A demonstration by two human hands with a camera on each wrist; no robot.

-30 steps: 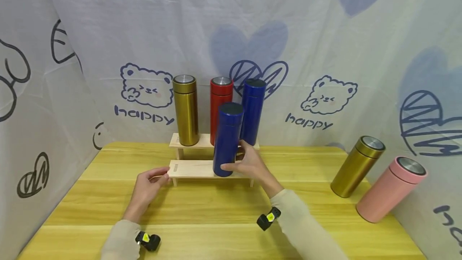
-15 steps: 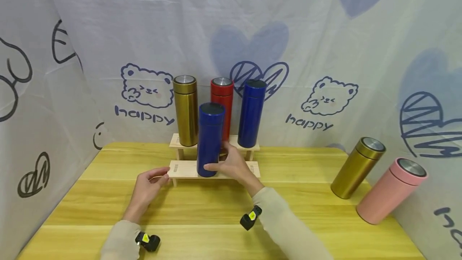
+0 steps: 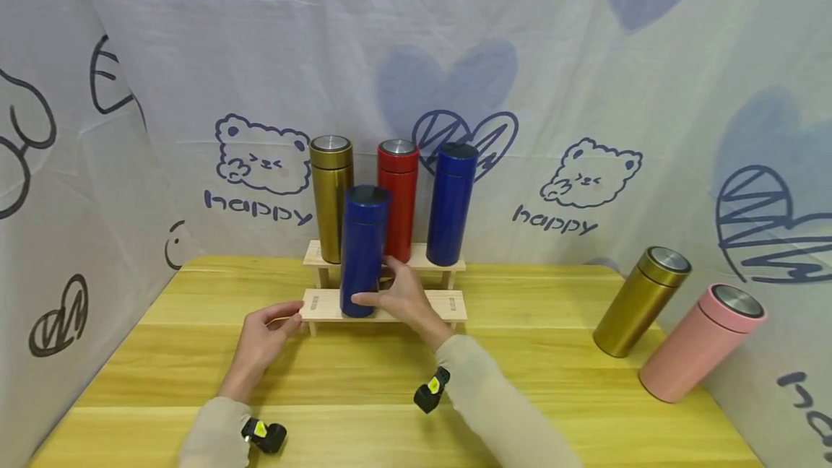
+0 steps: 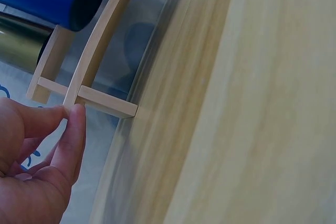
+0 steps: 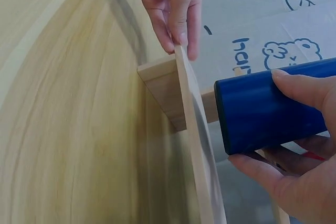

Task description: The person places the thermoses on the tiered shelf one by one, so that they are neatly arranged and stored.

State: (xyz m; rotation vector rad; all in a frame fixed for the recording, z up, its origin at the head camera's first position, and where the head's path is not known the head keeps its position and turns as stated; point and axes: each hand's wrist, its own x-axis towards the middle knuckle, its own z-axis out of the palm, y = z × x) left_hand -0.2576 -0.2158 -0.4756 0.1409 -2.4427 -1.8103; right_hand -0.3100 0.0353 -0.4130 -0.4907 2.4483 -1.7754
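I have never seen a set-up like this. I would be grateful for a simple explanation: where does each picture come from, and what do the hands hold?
There is no machine, only a person's bare left hand and right hand. The wide view comes from a camera on the head, looking down; the closer ones, from the left wrist camera and right wrist camera. On the wooden table is a two-step wooden stand. Its upper step carries a gold flask, a red flask and a blue flask. A second gold flask and a pink flask stand on the table to the right. The right hand holds a second blue flask over the lower step; the left hand pinches that step's left end.
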